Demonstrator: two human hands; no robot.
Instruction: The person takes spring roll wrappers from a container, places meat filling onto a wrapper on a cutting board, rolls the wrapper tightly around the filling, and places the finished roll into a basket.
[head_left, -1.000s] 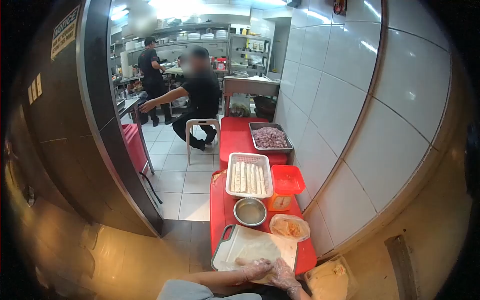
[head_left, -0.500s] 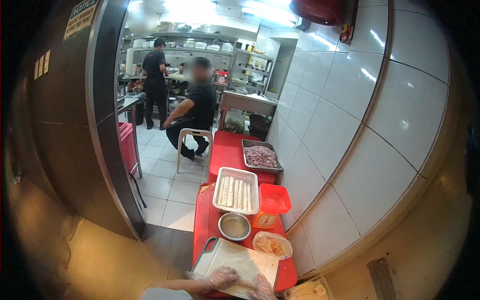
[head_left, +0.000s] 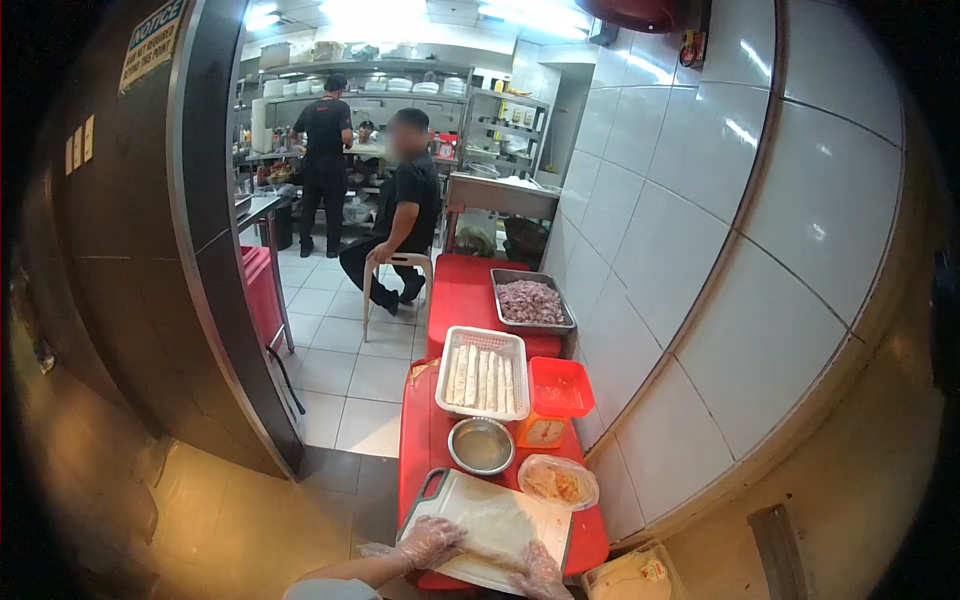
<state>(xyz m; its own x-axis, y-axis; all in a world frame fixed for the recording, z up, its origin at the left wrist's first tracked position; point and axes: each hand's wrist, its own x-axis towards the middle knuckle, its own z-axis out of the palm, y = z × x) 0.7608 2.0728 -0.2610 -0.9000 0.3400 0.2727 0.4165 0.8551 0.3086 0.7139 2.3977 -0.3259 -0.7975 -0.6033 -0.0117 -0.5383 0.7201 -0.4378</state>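
Both my hands wear clear plastic gloves at the near part of a white cutting board [head_left: 460, 490] with a dark rim. A thin, pale wrapper sheet [head_left: 497, 522] lies flat on the board. My left hand [head_left: 430, 543] is at the sheet's near left edge, fingers curled onto it. At the near right edge is my right hand [head_left: 543, 573], its fingers bent against the sheet and partly cut off by the frame. Beyond the board stand a metal bowl [head_left: 481, 446] of cloudy liquid and a plastic container [head_left: 540, 468] with orange filling.
A white basket [head_left: 520, 345] holds several pale rolls. Beside it is an orange scale [head_left: 543, 432] with a red tray [head_left: 560, 388]. A metal pan [head_left: 560, 312] of chopped pinkish food sits farther back. One person [head_left: 400, 200] sits on a stool; others stand beyond. A tiled wall [head_left: 660, 300] borders the right.
The camera view has shifted, so the table appears farther right. My hands stay at the wrapper's near edge. The seated person has turned and lowered an arm to the stool.
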